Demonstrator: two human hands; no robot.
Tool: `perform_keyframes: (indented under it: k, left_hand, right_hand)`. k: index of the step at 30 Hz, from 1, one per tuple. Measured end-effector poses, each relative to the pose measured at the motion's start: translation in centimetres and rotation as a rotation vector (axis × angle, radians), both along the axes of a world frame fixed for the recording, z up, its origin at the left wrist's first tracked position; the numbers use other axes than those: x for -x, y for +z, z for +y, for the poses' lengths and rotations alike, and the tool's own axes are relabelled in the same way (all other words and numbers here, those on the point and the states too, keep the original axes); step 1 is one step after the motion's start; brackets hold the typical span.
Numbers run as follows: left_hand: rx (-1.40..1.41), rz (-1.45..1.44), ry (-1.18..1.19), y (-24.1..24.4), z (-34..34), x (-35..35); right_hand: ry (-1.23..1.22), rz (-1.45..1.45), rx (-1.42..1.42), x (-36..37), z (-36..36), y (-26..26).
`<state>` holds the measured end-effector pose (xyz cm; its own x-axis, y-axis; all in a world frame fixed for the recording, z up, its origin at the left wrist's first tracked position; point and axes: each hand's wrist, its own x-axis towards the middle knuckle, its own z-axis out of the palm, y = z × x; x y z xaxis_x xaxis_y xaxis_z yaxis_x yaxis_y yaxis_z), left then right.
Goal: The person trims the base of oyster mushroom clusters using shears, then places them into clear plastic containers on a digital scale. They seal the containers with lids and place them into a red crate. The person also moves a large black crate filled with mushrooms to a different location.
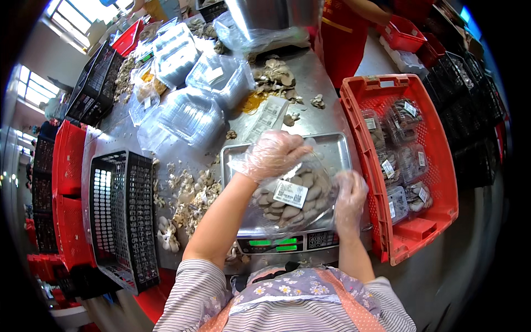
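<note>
A clear plastic pack of grey-brown oyster mushrooms (309, 199) lies over the steel pan (338, 143) of a digital scale. A white printed label (291, 193) sits on the pack's top. My left hand (276, 154), in a thin clear plastic glove, reaches across the pack's far side, its bent fingers gripping the plastic there. My right hand (351, 201), gloved the same way, is curled beside the pack's right edge; whether it grips the plastic is unclear. Below the pan, the scale's panel (276, 245) shows green displays and a keypad.
At right stands a red plastic crate (446, 174) holding several labelled packs. Loose mushrooms (195, 191) and a black crate (124, 220) are at left. Beyond lie stacked clear clamshell containers (191, 116), label sheets (267, 118) and yellow rubber bands (252, 103). Someone in a red apron (342, 45) stands opposite.
</note>
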<state>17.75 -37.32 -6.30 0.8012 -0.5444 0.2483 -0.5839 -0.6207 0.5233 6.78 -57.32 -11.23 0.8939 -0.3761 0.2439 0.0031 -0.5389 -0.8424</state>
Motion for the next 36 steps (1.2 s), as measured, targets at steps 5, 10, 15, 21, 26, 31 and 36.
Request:
perform_keyframes:
  k: [5, 10, 15, 21, 26, 31, 36]
  left_hand:
    - [-0.138, -0.226, 0.289, 1.0, 4.7, 2.1]
    - [-0.045, -0.471, 0.397, 4.0, 8.5, 1.2]
    - [-0.069, -0.783, 0.379, 5.0, 10.3, 0.5]
    - [0.174, -0.407, 0.419, 2.3, 8.9, 2.7]
    - [-0.065, -0.375, 0.376, 0.7, 8.5, -0.9]
    - [-0.330, 0.157, 0.376, -0.3, 8.4, -2.7]
    - [-0.277, -0.278, 0.165, -7.1, 11.0, 1.5]
  right_hand:
    - [0.368, -0.242, 0.350, -8.4, 1.3, 2.0]
    - [0.486, -0.346, 0.584, -12.0, 2.5, 8.1]
    - [0.339, -0.419, 0.746, -10.7, 2.4, 10.4]
    - [0.320, -0.235, 0.614, -8.1, 0.2, 8.1]
    - [0.357, -0.080, 0.355, -10.0, -0.4, 5.3]
    - [0.445, 0.297, 0.050, -11.2, -1.2, 1.4]
    - [0.475, 0.496, 0.317, -5.7, 0.2, 2.9]
